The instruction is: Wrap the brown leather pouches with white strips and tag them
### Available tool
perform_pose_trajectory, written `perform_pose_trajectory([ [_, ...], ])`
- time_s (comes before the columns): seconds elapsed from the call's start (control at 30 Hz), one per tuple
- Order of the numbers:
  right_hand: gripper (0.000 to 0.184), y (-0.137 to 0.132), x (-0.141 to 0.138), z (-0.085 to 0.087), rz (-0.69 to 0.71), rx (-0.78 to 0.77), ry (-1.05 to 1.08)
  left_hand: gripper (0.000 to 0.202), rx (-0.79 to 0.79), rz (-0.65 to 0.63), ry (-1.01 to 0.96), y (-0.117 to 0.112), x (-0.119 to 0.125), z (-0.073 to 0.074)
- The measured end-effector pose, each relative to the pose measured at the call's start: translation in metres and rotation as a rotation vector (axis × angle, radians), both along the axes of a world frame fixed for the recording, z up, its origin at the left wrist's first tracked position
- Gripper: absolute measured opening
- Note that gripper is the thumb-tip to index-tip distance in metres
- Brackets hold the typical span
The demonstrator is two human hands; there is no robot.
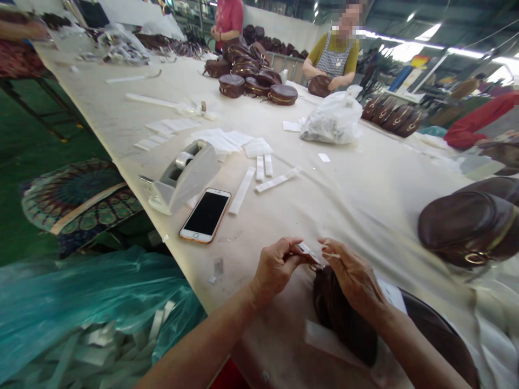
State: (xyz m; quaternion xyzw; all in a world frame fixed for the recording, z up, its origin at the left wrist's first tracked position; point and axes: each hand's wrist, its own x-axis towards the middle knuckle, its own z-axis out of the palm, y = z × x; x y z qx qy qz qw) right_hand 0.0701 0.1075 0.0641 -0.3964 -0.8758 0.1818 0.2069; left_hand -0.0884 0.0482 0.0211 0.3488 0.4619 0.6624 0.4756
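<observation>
Brown bag (351,332) beneath right hand (352,275) | left hand (278,267) pinching small tag (308,253) | right hand's hold: cannot tell

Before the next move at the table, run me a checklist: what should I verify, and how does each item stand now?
1. Left hand pinches the small tag-like piece: ok.
2. Pale strand at the right hand joined to that piece: cannot tell.
3. Brown bag resting on the table, under the right hand and forearm: ok.
4. Phone lying apart from both hands: ok.
5. Tape dispenser apart from both hands: ok.
6. Tabletop beside the left forearm free of scraps: not ok; small scraps lie there.
</observation>
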Motion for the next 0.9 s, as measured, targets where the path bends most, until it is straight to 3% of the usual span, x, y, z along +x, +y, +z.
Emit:
perform_pose_trajectory([
  [0.23, 0.031, 0.002, 0.022, -0.009, -0.102, -0.111, -0.016, 0.021, -0.006, 0.091, 0.091, -0.012, -0.009, 0.007],
  [0.43, 0.032, 0.003, 0.030, -0.009, -0.040, -0.038, -0.056, 0.022, -0.097, 0.398, 0.381, -0.043, -0.041, 0.018],
  [0.57, 0.032, -0.001, 0.027, -0.005, 0.017, -0.014, -0.101, 0.031, -0.215, 0.552, 0.358, -0.053, -0.065, 0.021],
  [0.7, 0.034, 0.004, 0.037, 0.009, 0.020, -0.113, -0.083, 0.043, -0.321, 0.475, 0.356, -0.053, -0.078, 0.016],
  [0.8, 0.043, 0.016, 0.062, 0.024, -0.129, -0.234, -0.062, 0.055, -0.388, 0.400, 0.564, -0.059, -0.084, 0.009],
  [0.9, 0.044, 0.022, 0.093, 0.033, -0.182, -0.444, -0.124, 0.067, -0.289, 0.570, 0.938, -0.065, -0.086, 0.004],
])
